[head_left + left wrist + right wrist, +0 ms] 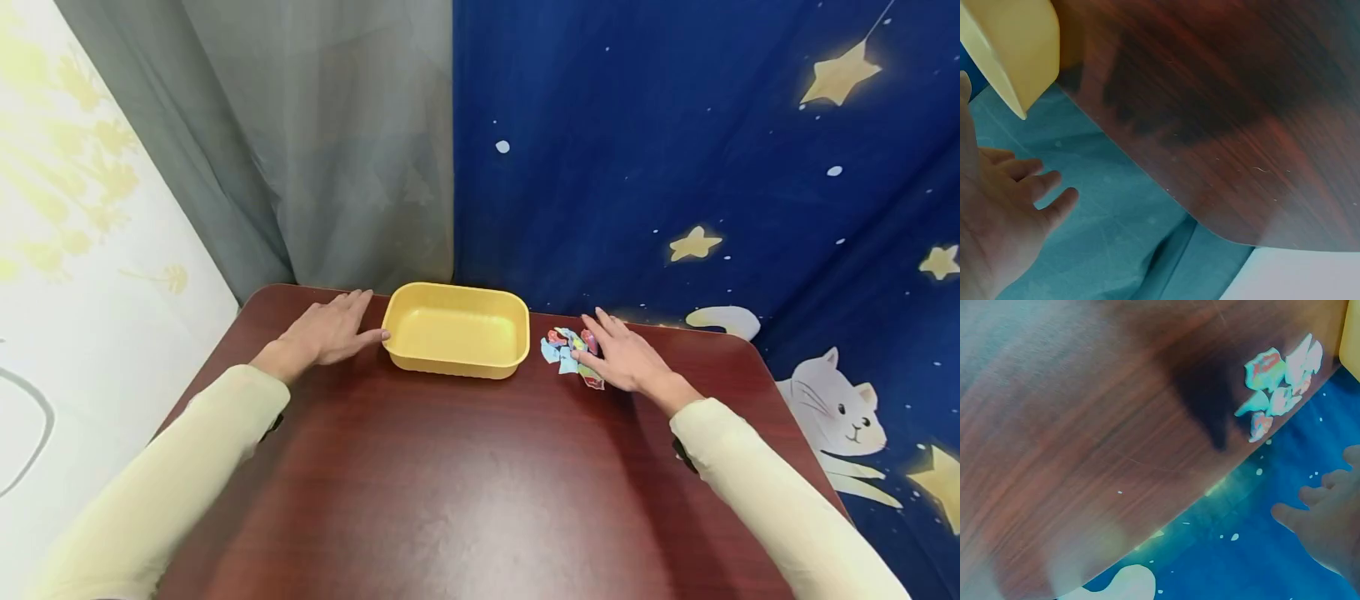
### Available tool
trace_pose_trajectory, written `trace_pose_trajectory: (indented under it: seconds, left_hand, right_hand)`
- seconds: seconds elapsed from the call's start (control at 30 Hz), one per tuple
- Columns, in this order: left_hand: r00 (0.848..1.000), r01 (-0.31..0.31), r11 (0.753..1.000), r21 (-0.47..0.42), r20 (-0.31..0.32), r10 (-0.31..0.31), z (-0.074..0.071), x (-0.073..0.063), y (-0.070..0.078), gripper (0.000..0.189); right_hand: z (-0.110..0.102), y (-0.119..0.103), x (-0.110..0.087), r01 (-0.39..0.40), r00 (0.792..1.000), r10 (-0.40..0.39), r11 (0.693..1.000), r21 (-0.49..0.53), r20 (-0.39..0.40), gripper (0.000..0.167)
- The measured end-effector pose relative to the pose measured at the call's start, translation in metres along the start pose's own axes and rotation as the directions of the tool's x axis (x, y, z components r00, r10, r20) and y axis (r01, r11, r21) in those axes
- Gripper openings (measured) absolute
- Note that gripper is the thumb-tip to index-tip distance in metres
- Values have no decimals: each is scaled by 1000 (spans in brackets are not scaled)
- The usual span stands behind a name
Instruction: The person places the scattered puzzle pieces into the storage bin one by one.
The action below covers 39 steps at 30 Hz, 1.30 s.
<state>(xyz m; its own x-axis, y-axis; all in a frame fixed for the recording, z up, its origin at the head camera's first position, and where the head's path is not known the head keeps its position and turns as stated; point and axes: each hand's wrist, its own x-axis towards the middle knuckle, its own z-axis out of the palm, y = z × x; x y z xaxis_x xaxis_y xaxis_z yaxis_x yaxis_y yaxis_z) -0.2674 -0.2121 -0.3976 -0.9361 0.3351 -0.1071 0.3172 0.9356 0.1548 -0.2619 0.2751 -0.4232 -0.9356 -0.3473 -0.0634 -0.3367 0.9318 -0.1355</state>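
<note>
A yellow rectangular tub (457, 367) with nothing in it stands near the table's far edge. My left hand (330, 332) is at its left side, fingers extended, the thumb tip at the rim; whether it touches, I cannot tell. To the right of the tub lies a small group of torn, colourful paper scraps (567, 360), light blue with red and yellow print. My right hand (626, 354) hovers over the right part of the scraps with spread fingers and hides some of them. The right wrist view shows the scraps (1265, 369) lying apart from that hand (1329, 519).
The dark red-brown wooden table (450, 467) has rounded far corners. Behind its far edge hang a grey curtain (360, 150) and a blue curtain (570, 167) with stars and a white cat. A white patterned surface (97, 250) is on the left.
</note>
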Motion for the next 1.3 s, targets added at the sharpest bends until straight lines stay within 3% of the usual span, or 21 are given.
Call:
trace_pose_trajectory:
  seconds: [0.27, 0.43, 0.57, 0.63, 0.67, 0.73, 0.8, 0.9, 1.0, 1.13, 1.23, 1.3]
  left_hand:
    - [995, 71, 976, -203, 86, -55, -10, 21, 6, 91]
    - [991, 110, 954, -280, 105, -84, -17, 30, 9, 83]
    - [988, 141, 926, -350, 113, -108, -24, 36, 11, 76]
    - [983, 174, 903, -393, 126, -135, -27, 38, 11, 72]
    - [979, 194, 888, -417, 138, -149, -29, 39, 11, 72]
    - [967, 249, 834, -493, 177, -184, -31, 42, 10, 70]
    - [948, 315, 760, -569, 228, -222, -33, 44, 9, 68]
    - [912, 408, 622, -668, 326, -249, -35, 45, 7, 63]
    - [880, 474, 533, -701, 400, -256, -36, 46, 5, 60]
    - [853, 522, 471, -710, 440, -282, -35, 48, 4, 58]
    - [839, 544, 437, -717, 449, -308, -33, 50, 3, 51]
    - [831, 555, 411, -723, 455, -321, -31, 51, 4, 44]
  right_hand:
    - [-19, -5, 14, -83, 993, 67, 980, 178, 93, 83]
    - [-33, -11, 24, -173, 975, 130, 953, 250, 178, 87]
    - [-43, -12, 32, -223, 961, 166, 938, 263, 222, 88]
    - [-47, -11, 36, -263, 949, 189, 917, 301, 253, 87]
    - [-49, -10, 38, -291, 939, 201, 896, 336, 278, 86]
    - [-52, -10, 40, -360, 915, 228, 832, 422, 332, 82]
    - [-53, -8, 41, -432, 887, 247, 740, 515, 389, 79]
    - [-53, -8, 41, -516, 846, 263, 619, 592, 463, 77]
    - [-50, -5, 42, -584, 805, 277, 519, 624, 524, 76]
    - [-43, 2, 46, -648, 761, 289, 389, 655, 581, 71]
    - [-38, 5, 48, -669, 743, 288, 337, 663, 604, 67]
    - [-34, 4, 49, -677, 736, 288, 330, 658, 613, 65]
